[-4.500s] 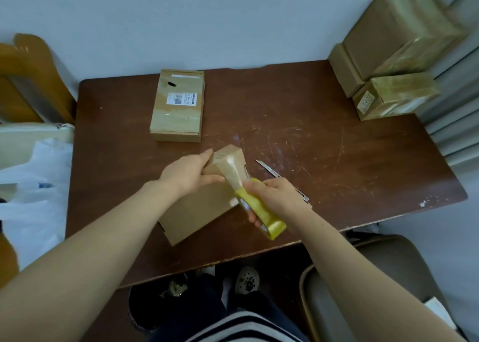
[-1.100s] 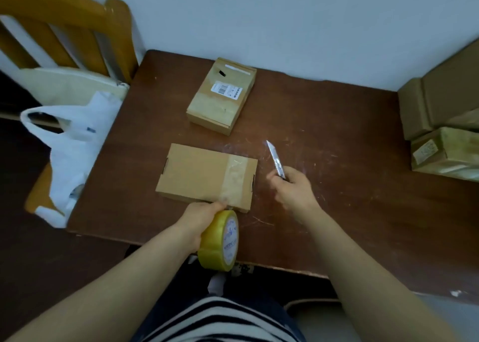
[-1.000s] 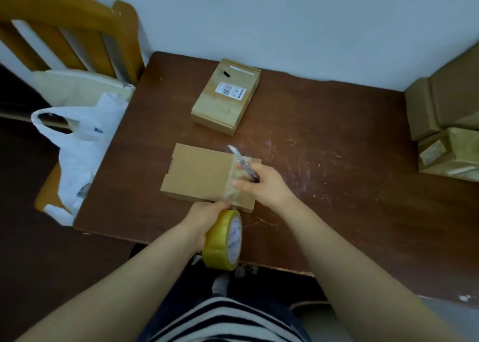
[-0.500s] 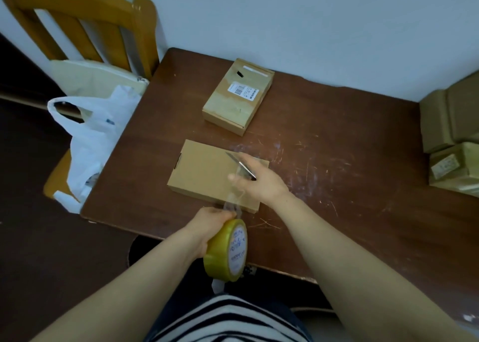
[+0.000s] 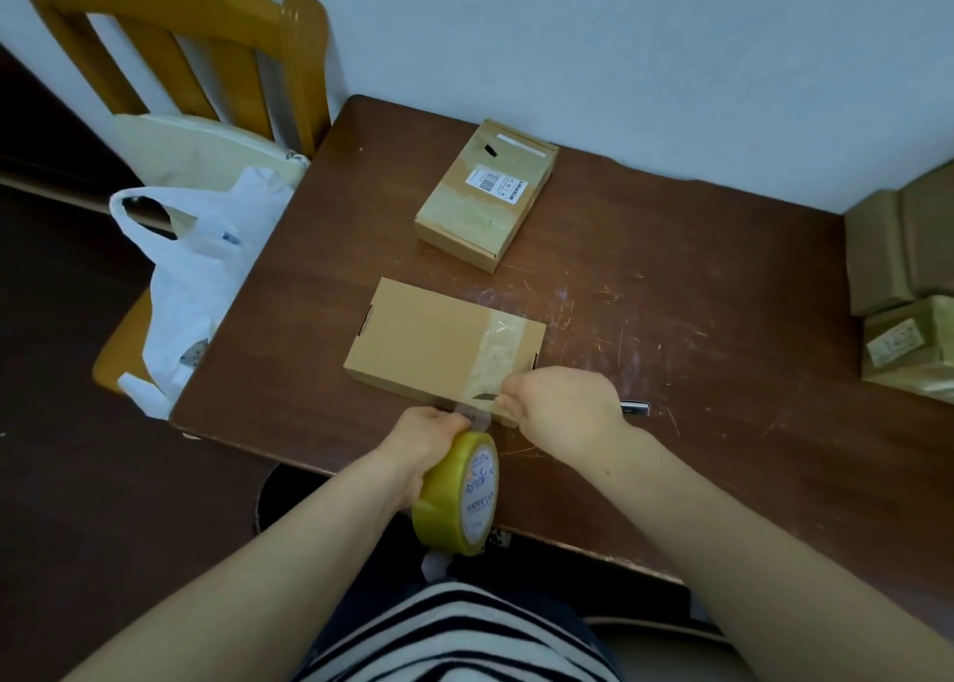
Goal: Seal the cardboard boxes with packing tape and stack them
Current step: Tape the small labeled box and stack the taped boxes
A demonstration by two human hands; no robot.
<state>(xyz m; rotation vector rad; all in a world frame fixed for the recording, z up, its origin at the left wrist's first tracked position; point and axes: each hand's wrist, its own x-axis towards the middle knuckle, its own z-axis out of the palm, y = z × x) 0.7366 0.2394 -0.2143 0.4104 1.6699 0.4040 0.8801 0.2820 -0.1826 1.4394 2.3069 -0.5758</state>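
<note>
Head view: a flat box (image 5: pixel 423 351) lies mid-counter (image 5: pixel 671 371), its long side running from 9 to 3 o'clock. A strip of clear tape (image 5: pixel 498 356) crosses its 3 o'clock end and runs off the near edge toward 6 o'clock, to a yellow roll (image 5: pixel 459 495). The left hand (image 5: pixel 423 438) grips the roll at the counter's near edge. The right hand (image 5: pixel 560 407), at 3 o'clock of the tape, is curled round a knife (image 5: pixel 485 398). Its blade points to 9 o'clock and touches the tape at the box's near edge.

A labelled second box (image 5: pixel 485 206) sits at 12 o'clock, apart from the first. A stack (image 5: pixel 898 278) of boxes stands at 3 o'clock. A chair (image 5: pixel 170 46) with a white bag (image 5: pixel 196 278) is at 10 o'clock.
</note>
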